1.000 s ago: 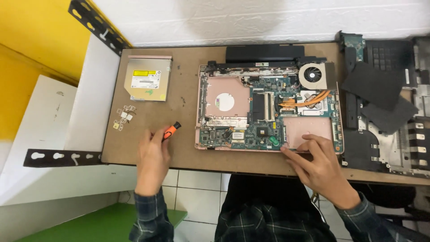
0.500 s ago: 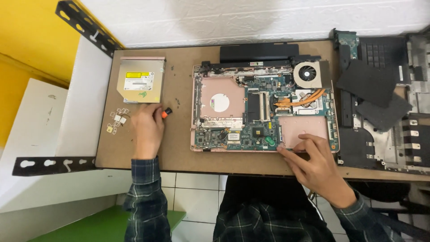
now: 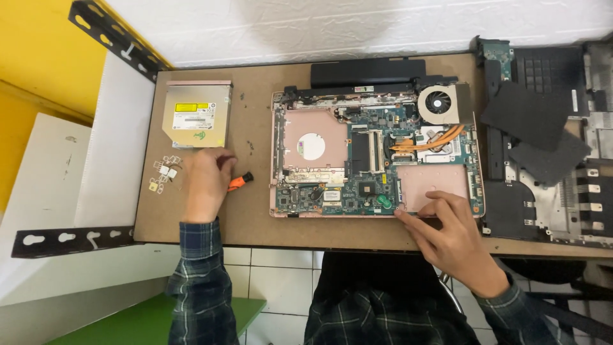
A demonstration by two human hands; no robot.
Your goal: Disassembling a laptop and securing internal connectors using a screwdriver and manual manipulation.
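Brown fibreboard makes the table (image 3: 255,223), matt and flat. On it lies an opened laptop base (image 3: 377,156): the covers are already off, so the green circuit board, copper heat pipes and round fan (image 3: 439,102) are bare, while the board itself sits in its pinkish frame. A silver optical drive (image 3: 195,115) is already out and lies near the far left corner of the table, and small metal brackets and screws (image 3: 163,172) are gathered just below it by the left edge.

The left hand (image 3: 204,182) is curled around an orange-handled screwdriver (image 3: 237,182), fingers pressed together, beside those small parts. The right hand (image 3: 450,233) rests with spread fingers on the near right corner of the base, by the table's near edge. Dark plastic covers (image 3: 536,128) lie past the right edge.
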